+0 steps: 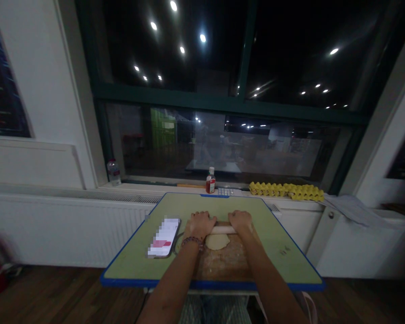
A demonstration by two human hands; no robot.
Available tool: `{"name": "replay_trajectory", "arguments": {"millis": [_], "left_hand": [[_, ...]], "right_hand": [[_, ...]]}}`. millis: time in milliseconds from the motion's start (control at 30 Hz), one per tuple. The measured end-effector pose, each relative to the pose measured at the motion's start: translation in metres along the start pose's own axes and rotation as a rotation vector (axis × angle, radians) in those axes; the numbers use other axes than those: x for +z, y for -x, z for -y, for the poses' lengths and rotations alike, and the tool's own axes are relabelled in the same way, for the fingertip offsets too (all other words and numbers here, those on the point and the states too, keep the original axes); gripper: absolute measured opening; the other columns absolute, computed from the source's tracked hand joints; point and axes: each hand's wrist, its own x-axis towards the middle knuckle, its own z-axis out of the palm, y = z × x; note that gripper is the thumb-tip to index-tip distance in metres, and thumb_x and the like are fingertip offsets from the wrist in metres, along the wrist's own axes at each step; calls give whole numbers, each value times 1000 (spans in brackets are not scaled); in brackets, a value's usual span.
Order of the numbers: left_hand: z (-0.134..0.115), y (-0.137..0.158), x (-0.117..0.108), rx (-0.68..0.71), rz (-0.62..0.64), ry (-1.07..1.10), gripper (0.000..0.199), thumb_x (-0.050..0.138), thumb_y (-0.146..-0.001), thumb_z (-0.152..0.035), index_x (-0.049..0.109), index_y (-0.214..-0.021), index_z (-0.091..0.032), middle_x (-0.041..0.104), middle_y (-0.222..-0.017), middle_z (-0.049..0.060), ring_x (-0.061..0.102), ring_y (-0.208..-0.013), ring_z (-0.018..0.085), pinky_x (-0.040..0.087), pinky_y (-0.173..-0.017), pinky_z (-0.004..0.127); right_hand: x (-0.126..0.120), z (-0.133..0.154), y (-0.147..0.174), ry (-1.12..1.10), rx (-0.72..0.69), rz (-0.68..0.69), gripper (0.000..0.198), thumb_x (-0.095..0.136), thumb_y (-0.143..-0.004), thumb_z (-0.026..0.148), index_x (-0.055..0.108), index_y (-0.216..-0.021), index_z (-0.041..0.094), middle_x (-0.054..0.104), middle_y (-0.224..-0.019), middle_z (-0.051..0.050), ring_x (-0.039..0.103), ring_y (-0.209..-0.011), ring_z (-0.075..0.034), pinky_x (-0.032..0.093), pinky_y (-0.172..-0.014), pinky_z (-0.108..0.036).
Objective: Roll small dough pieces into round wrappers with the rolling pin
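A pale rolling pin point(222, 230) lies crosswise on a wooden board point(227, 265), with both hands closed over its ends. My left hand point(201, 223), a beaded bracelet at its wrist, grips the left end. On the right end sits my right hand point(241, 221), fingers wrapped round it. Just below the pin, on the near side, a flat roundish sheet of dough point(217, 242) rests on the board. Only the middle of the pin shows between the hands. Part of the board is hidden under my forearms.
The board lies on a green table point(283, 263) with a blue edge. A lit smartphone point(164, 237) is left of my left hand. Along the windowsill stand a red sauce bottle point(210, 181), yellow egg trays point(286, 191) and a clear bottle point(114, 173). A white radiator point(70, 229) runs behind.
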Motion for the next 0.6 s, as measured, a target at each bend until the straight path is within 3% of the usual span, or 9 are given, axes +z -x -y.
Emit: {"name": "replay_trajectory", "arguments": {"millis": [233,600], "left_hand": [[4,-3,4,-9,-7,-69,42,38,-90,-46,67,-111,-23,64,-120,15,53,-114,33,37,-93,48],[2,-5,2,4,22,-43,42,39,-89,-46,66,-112,-22,63,-121,15,52,-115,35,40,-91,48]], "right_hand": [[2,3,1,28,89,-8,45,38,-91,39,73,-101,12,69,-108,-19,58,-110,-32,36,-95,-46],[-6,2,-1,-109,31,34,45,38,-90,42,73,-104,18,71,-107,-14,60,-108,-27,45,-85,-34]]}}
